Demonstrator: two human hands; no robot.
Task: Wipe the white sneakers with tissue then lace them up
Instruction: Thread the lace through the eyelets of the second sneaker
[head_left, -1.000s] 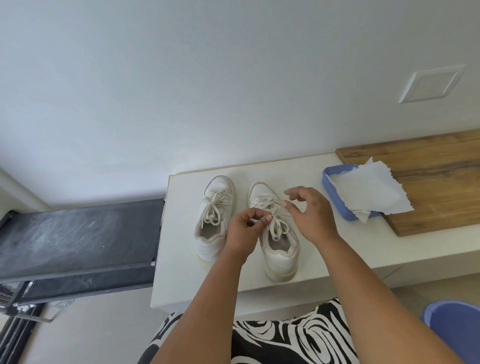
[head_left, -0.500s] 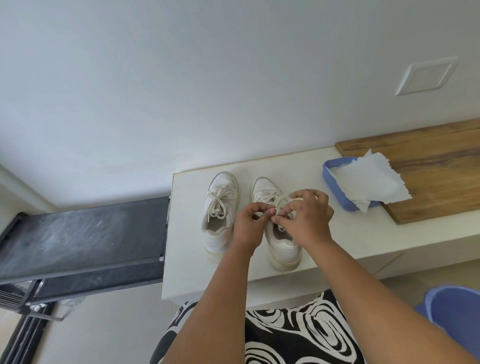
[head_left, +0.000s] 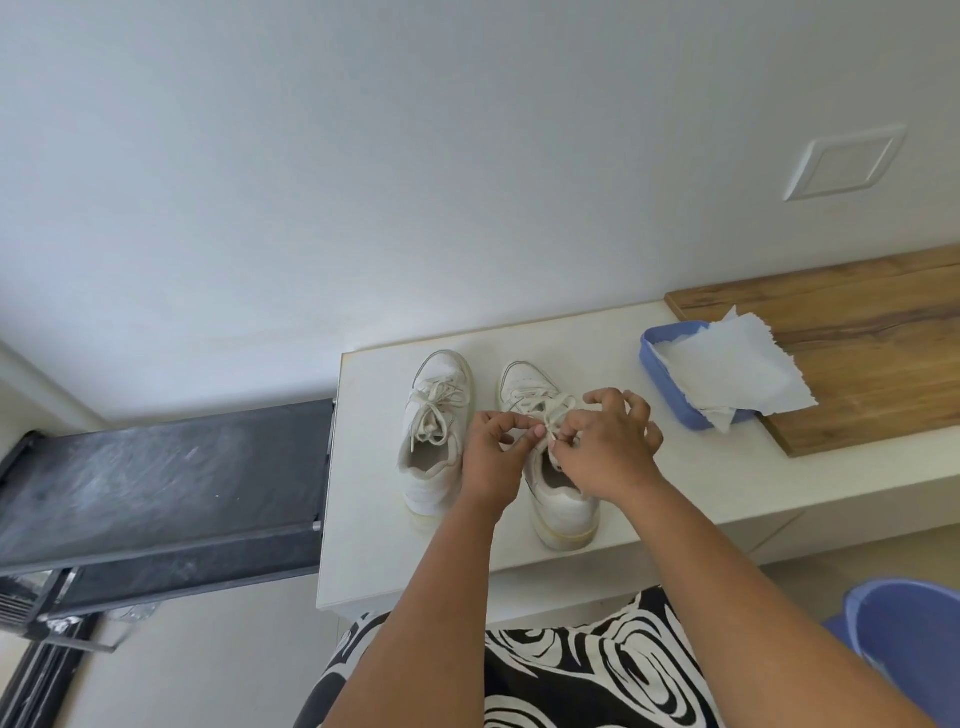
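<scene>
Two sneakers side by side on the white bench (head_left: 363, 519), toes to the wall | left sneaker (head_left: 434, 431) bow tied | left hand (head_left: 493, 457) and right hand (head_left: 608, 452) close together over the right sneaker (head_left: 558, 499), each pinching its lace (head_left: 553, 415) | knot hidden by fingers | tissue (head_left: 727, 369) in blue tray (head_left: 670, 384), right.

White bench (head_left: 675, 483) carries sneakers (head_left: 434, 431), tray (head_left: 670, 384), board (head_left: 872, 338).

wooden board (head_left: 857, 343); bucket (head_left: 914, 639) (blue)
</scene>
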